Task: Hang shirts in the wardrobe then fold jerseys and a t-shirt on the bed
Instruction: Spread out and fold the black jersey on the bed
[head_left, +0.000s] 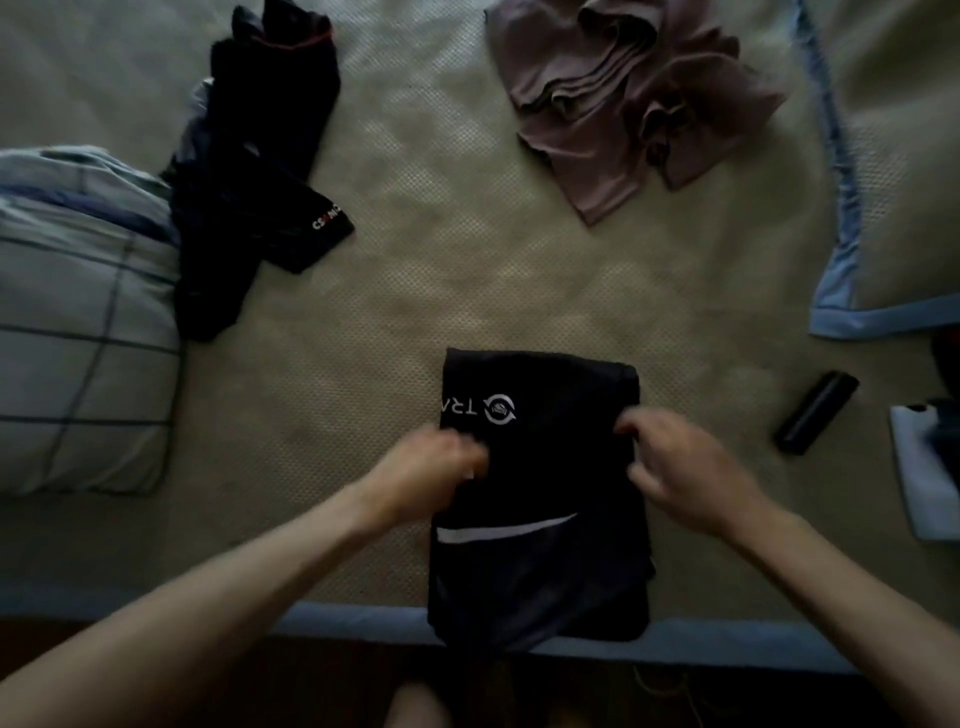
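The black folded jersey with a white logo and a white stripe (540, 493) lies flat at the near edge of the bed (415, 312), its lower end reaching over the blue border. My left hand (431, 467) sits on the jersey's left edge with fingers curled at the fabric; motion blur prevents me from telling whether they grip it. My right hand (680, 467) is at the jersey's right edge, fingers bent and pinching the cloth near the fold.

Farther out, a 2nd dark jersey with red trim and white lettering (260, 171) lies crumpled at the far left. A mauve crumpled t-shirt (628, 98) rests at the far right. A checked blue-grey pillow (78, 322) sits at the left, touching the dark jersey. A black cylindrical object (815, 413) lies right of my hands, apart from the folded jersey.
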